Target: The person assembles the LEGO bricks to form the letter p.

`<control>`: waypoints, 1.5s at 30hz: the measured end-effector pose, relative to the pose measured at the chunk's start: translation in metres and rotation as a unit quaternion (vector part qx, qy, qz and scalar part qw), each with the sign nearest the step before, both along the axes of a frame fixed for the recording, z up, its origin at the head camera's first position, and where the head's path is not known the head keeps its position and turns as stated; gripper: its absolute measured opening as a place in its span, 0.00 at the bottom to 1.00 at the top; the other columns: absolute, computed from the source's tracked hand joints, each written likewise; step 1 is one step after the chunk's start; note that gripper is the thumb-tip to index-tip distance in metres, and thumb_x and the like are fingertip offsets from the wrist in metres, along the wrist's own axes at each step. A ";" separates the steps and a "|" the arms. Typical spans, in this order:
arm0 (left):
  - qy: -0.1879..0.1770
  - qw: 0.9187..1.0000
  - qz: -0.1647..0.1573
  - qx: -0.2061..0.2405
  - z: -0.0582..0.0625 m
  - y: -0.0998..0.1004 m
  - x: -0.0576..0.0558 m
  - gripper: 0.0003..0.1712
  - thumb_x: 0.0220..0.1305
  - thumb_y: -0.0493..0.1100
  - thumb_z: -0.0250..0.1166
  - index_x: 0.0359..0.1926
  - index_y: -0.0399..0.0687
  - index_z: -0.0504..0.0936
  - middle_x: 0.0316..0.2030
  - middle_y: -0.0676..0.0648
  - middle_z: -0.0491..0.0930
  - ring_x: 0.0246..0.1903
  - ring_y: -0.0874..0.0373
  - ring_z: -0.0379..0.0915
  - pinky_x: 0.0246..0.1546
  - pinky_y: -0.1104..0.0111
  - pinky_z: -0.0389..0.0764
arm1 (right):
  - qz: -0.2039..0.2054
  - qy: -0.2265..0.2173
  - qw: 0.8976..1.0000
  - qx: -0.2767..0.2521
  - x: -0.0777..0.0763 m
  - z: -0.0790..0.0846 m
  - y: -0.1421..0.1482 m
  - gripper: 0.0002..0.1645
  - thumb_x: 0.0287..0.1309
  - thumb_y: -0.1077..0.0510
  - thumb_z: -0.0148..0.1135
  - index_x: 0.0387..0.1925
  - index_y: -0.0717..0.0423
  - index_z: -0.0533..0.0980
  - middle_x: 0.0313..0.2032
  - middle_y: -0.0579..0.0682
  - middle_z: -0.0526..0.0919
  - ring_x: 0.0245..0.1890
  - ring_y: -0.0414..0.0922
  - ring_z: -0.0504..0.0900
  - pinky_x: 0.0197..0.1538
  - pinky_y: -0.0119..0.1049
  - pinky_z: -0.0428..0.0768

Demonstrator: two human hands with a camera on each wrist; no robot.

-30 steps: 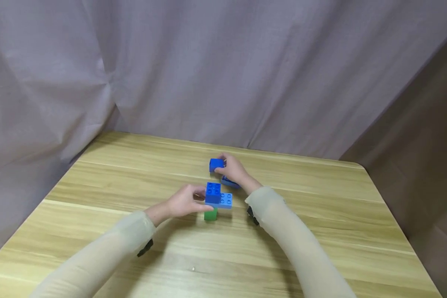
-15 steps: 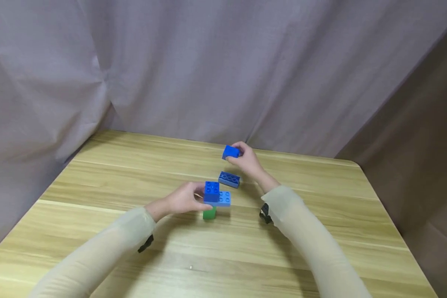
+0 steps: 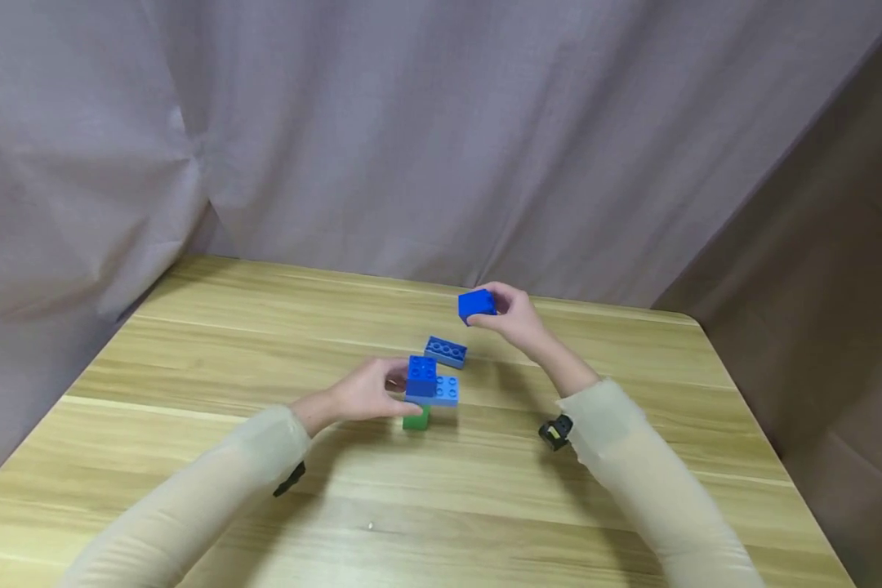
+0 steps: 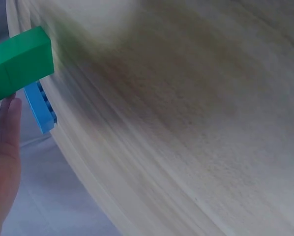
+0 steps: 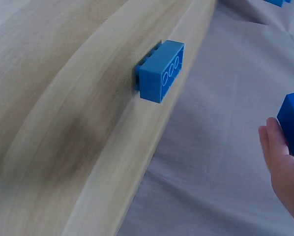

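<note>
Two pale sleeves reach into my head view from 7 and 5 o'clock. A small white speck lies on the tabletop, at 7 o'clock from the stack. Beyond it I see the left hand, at the stack's 9 o'clock, its fingers grasping it. The stack has a green block lowest, a light-blue brick, then a blue block over that brick's 9 o'clock end. A loose brick lies hollow side up just beyond, toward 1 o'clock. Farther along that line, the right hand pinches a separate block, raised. A grey curtain hangs behind, at 12 o'clock.
</note>
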State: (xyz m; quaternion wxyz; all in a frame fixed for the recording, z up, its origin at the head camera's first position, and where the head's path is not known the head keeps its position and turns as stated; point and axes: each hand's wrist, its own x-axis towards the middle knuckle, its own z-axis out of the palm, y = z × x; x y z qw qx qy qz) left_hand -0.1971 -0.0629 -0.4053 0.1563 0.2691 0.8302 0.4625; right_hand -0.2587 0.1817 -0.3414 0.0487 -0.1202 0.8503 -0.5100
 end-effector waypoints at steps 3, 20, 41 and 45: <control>0.007 1.000 0.002 -0.002 0.000 0.000 0.001 0.35 0.49 0.48 0.72 0.57 0.40 0.72 0.48 0.43 0.80 0.50 0.49 0.77 0.53 0.63 0.79 | 0.000 0.007 1.000 0.011 0.005 0.003 0.007 0.25 0.53 0.62 0.64 0.54 0.64 0.70 0.54 0.65 0.75 0.52 0.57 0.75 0.55 0.47 0.77; 0.008 0.999 0.039 0.015 0.006 0.009 0.000 0.21 0.47 0.47 0.74 0.40 0.40 0.81 0.33 0.46 0.82 0.32 0.57 0.80 0.33 0.73 0.83 | 0.041 -0.004 0.998 0.055 0.039 0.010 0.021 0.29 0.53 0.56 0.67 0.54 0.65 0.72 0.47 0.64 0.80 0.41 0.47 0.79 0.40 0.32 0.82; 0.071 0.997 0.017 0.004 0.007 0.017 0.001 0.22 0.49 0.47 0.73 0.44 0.43 0.81 0.33 0.49 0.84 0.31 0.62 0.78 0.31 0.75 0.81 | 0.105 0.003 0.990 0.091 0.067 -0.007 0.002 0.27 0.47 0.59 0.71 0.48 0.69 0.75 0.33 0.56 0.82 0.27 0.41 0.73 0.30 0.26 0.75; 0.077 0.997 0.016 0.003 0.008 0.017 0.000 0.23 0.49 0.48 0.73 0.45 0.43 0.81 0.34 0.48 0.85 0.31 0.63 0.78 0.32 0.76 0.81 | 0.109 0.008 0.989 0.096 0.067 -0.008 0.000 0.27 0.47 0.59 0.71 0.49 0.69 0.75 0.33 0.57 0.82 0.27 0.41 0.74 0.30 0.27 0.76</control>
